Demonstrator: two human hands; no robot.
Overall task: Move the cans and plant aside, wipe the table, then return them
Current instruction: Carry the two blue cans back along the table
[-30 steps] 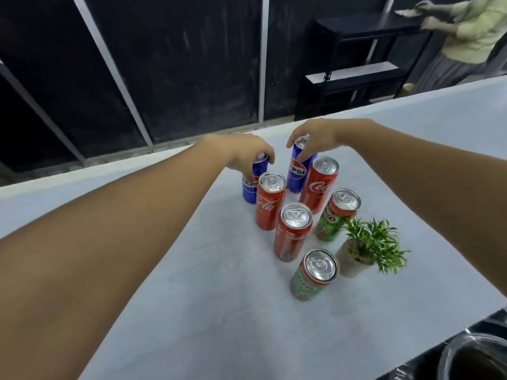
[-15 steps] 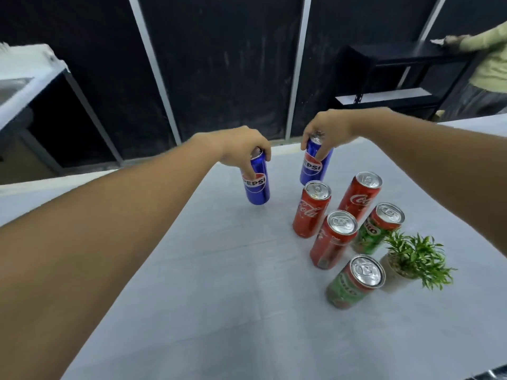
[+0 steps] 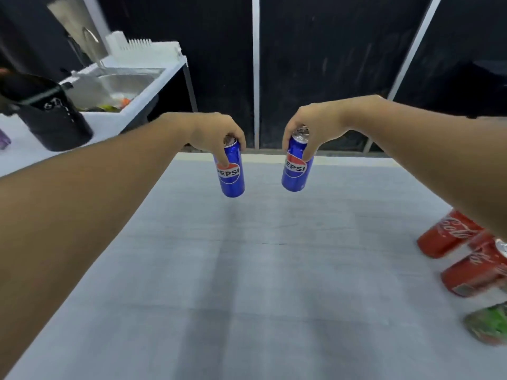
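My left hand (image 3: 216, 133) grips a blue Pepsi can (image 3: 231, 175) by its top rim, lifted above the grey table (image 3: 247, 270). In my right hand (image 3: 312, 124) hangs a second blue Pepsi can (image 3: 296, 168), held the same way, also clear of the table. At the right edge of the view stand red Coca-Cola cans (image 3: 447, 237) (image 3: 474, 272) and part of a green can (image 3: 488, 323), partly hidden by my right forearm. The plant is out of view.
A white counter with a steel sink (image 3: 129, 80) and a white dish rack (image 3: 142, 48) lies at the far left. A black pot (image 3: 52, 116) sits on the near part of that counter. Dark wall panels stand behind the table.
Both Pepsi cans have been lifted off the table and carried left, away from the other cans. The view has swung left, so the sink counter has appeared and the plant has dropped out of sight.
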